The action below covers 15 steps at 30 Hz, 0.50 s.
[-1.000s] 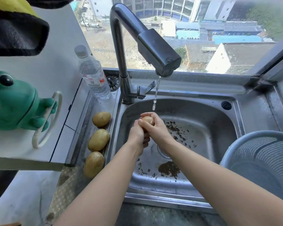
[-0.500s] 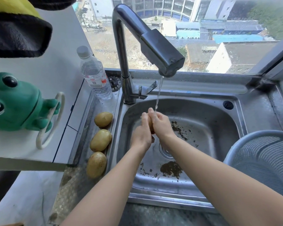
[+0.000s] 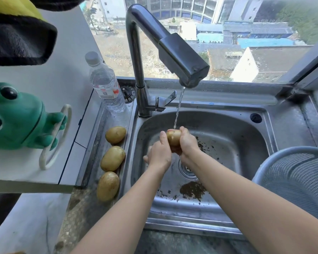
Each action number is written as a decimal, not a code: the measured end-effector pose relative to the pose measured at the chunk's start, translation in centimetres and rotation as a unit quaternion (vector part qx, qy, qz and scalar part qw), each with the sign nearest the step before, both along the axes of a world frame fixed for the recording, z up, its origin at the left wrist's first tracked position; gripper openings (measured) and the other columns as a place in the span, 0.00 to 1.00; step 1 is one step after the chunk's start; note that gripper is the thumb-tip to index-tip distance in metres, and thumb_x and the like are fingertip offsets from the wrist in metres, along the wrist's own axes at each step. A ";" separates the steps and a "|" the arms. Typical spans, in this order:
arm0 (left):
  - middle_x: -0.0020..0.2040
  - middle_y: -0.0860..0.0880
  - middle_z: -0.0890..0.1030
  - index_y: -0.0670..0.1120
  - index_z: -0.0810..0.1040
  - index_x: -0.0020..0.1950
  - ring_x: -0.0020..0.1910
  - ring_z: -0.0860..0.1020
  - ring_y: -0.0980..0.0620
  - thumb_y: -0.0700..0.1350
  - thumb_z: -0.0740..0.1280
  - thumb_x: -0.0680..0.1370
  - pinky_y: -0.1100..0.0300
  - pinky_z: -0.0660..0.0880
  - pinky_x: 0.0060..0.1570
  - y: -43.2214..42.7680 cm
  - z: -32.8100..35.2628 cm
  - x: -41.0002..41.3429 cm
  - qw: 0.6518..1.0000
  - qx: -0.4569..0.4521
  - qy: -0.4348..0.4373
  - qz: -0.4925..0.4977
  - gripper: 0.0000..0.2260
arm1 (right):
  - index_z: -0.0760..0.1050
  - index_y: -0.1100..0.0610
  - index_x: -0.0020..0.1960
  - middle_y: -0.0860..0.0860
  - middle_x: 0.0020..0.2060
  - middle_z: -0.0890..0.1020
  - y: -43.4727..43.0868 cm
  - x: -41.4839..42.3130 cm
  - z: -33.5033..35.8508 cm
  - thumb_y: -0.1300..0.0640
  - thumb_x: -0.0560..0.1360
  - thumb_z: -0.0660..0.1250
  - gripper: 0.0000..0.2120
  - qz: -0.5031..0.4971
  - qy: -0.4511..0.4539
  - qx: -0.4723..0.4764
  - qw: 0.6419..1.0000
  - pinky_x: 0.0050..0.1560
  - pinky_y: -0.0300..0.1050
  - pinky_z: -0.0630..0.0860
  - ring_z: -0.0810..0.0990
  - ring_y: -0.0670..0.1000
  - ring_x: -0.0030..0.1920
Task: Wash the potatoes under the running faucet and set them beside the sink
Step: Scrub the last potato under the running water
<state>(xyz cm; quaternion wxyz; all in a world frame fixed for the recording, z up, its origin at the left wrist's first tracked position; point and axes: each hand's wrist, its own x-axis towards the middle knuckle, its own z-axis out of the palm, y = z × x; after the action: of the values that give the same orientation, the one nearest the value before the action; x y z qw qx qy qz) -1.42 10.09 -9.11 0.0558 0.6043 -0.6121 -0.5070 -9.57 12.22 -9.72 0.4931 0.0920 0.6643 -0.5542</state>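
Both hands grip one potato under the faucet stream: left hand curled beneath, right hand wrapped around it (three washed potatoes lie left of them).

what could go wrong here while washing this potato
The wet potato, gripped by the left hand and right hand under the stream, might slip into the dirt on the sink floor. That dirt lies near the drain and could clog it.
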 end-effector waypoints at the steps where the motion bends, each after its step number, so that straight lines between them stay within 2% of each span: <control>1: 0.69 0.44 0.74 0.46 0.73 0.70 0.72 0.66 0.43 0.61 0.40 0.81 0.44 0.53 0.74 -0.1 0.1 -0.1 1.000 0.012 0.009 0.010 0.32 | 0.78 0.62 0.59 0.62 0.51 0.81 0.0 0.1 -0.2 0.44 0.80 0.55 0.24 0.000 -0.001 -0.006 1.000 0.43 0.48 0.80 0.80 0.56 0.42; 3: 0.70 0.44 0.73 0.47 0.70 0.72 0.71 0.67 0.44 0.64 0.41 0.81 0.46 0.58 0.73 -0.4 0.2 -0.2 0.991 0.080 0.083 0.071 0.32 | 0.77 0.60 0.60 0.59 0.54 0.82 0.3 0.6 -0.2 0.42 0.79 0.57 0.25 0.045 0.014 -0.024 0.999 0.60 0.51 0.76 0.81 0.56 0.53; 5: 0.66 0.44 0.76 0.47 0.73 0.69 0.66 0.73 0.45 0.66 0.43 0.80 0.47 0.63 0.70 -0.4 0.9 -0.4 0.968 0.151 0.154 0.128 0.33 | 0.76 0.57 0.61 0.57 0.58 0.81 0.5 1.2 0.1 0.42 0.77 0.58 0.23 0.128 0.041 -0.044 0.990 0.65 0.53 0.72 0.79 0.55 0.58; 7: 0.61 0.45 0.78 0.50 0.72 0.63 0.61 0.76 0.46 0.68 0.49 0.78 0.46 0.68 0.64 -0.4 1.2 -0.4 0.965 0.146 0.190 0.108 0.28 | 0.75 0.55 0.63 0.55 0.59 0.80 0.6 1.4 0.5 0.41 0.77 0.56 0.23 0.171 0.050 -0.059 0.982 0.66 0.53 0.71 0.78 0.53 0.60; 10: 0.59 0.45 0.77 0.49 0.66 0.65 0.58 0.77 0.47 0.63 0.61 0.75 0.48 0.72 0.57 -0.5 1.0 -0.1 0.968 0.129 0.199 0.076 0.25 | 0.76 0.52 0.60 0.49 0.55 0.80 1.0 1.2 1.0 0.39 0.80 0.50 0.24 0.197 0.066 -0.041 0.977 0.63 0.47 0.68 0.76 0.47 0.59; 13: 0.56 0.43 0.79 0.47 0.68 0.61 0.54 0.80 0.45 0.62 0.65 0.71 0.43 0.77 0.57 -0.8 1.1 0.1 0.976 0.104 0.178 0.071 0.26 | 0.76 0.49 0.53 0.52 0.56 0.80 1.3 1.5 1.1 0.42 0.82 0.45 0.22 0.219 0.070 -0.018 0.973 0.65 0.48 0.69 0.76 0.50 0.59; 15: 0.55 0.43 0.79 0.47 0.67 0.60 0.51 0.81 0.44 0.61 0.67 0.68 0.45 0.79 0.54 -1.1 1.2 0.5 0.988 0.050 0.133 0.067 0.27 | 0.76 0.49 0.53 0.58 0.56 0.81 1.2 2.0 1.1 0.46 0.82 0.47 0.20 0.248 0.095 -0.004 0.964 0.60 0.50 0.72 0.79 0.55 0.57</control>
<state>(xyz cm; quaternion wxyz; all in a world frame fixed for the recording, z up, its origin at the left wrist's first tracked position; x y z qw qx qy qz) -0.96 8.98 -7.91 0.1405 0.5733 -0.5311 -0.6079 -7.62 13.43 -8.60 0.5505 -0.1307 0.7076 -0.4233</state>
